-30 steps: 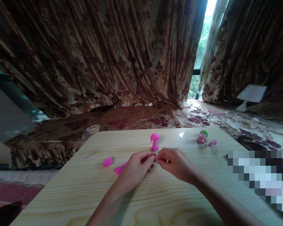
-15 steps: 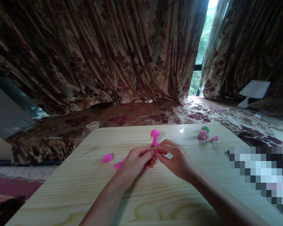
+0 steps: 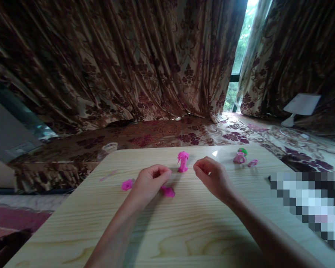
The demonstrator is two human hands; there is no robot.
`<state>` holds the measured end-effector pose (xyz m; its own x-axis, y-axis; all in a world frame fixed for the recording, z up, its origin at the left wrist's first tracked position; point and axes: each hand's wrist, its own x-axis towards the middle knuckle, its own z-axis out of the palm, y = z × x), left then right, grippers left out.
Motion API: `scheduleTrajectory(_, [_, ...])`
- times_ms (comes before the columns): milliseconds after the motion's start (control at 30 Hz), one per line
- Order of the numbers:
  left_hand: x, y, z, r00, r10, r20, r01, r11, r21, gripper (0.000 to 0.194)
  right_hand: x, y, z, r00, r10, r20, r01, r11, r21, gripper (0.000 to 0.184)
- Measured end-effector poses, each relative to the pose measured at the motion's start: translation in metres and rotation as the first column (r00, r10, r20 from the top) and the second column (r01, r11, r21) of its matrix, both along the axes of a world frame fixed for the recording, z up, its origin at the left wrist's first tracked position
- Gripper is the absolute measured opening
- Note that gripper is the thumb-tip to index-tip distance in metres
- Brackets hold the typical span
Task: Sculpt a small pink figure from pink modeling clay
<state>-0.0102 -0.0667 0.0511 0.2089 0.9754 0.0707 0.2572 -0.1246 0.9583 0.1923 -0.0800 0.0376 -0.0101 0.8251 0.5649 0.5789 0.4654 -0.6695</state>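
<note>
A bright pink figure that looks like modelling clay (image 3: 183,162) stands upright on the table, between my two hands and a little beyond them. My left hand (image 3: 154,178) is to its left, thumb and fingers pinched together. Partly behind that hand lies a flat pink piece (image 3: 168,191) on the wood. My right hand (image 3: 211,175) hovers to the right of the figure with its fingertips curled together. Whether either pinch holds a small bit is too small to tell. Farther left sits a pink lump (image 3: 126,185).
On the light wood table (image 3: 190,230), at the far right, are a pink cup-like piece (image 3: 240,158), a green and pink ball (image 3: 243,151) and a small pink ring-like piece (image 3: 252,163). A thin pale stick (image 3: 108,175) lies left. A white lamp (image 3: 302,104) stands behind.
My hands were together in front of the figure, fingers meeting over a small pink bit. Now they are apart, left hand moved left and right hand slightly right, leaving the figure's base in view.
</note>
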Motion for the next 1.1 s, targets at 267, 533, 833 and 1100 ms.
scheduleTrajectory(267, [-0.007,0.000,-0.017,0.940,-0.140,-0.310,0.175,0.980,0.090,0.010,-0.010,-0.001,-0.011,0.971,0.209,-0.114,-0.222,0.967,-0.123,0.011])
scheduleTrajectory(533, [0.006,-0.004,-0.002,0.979,-0.026,-0.200,0.062,0.982,0.180,0.021,-0.015,-0.006,-0.005,0.959,0.264,-0.105,-0.273,0.959,-0.076,0.015])
scheduleTrajectory(833, [0.019,-0.012,-0.007,0.989,-0.126,0.073,0.134,0.984,-0.118,0.031,-0.022,-0.009,-0.003,0.970,0.216,-0.114,-0.220,0.975,-0.017,0.012])
scheduleTrajectory(1100, [0.021,-0.013,-0.005,0.982,-0.075,0.175,0.096,0.989,-0.116,0.030,-0.026,-0.012,-0.004,0.974,0.218,-0.054,-0.216,0.975,0.044,0.010])
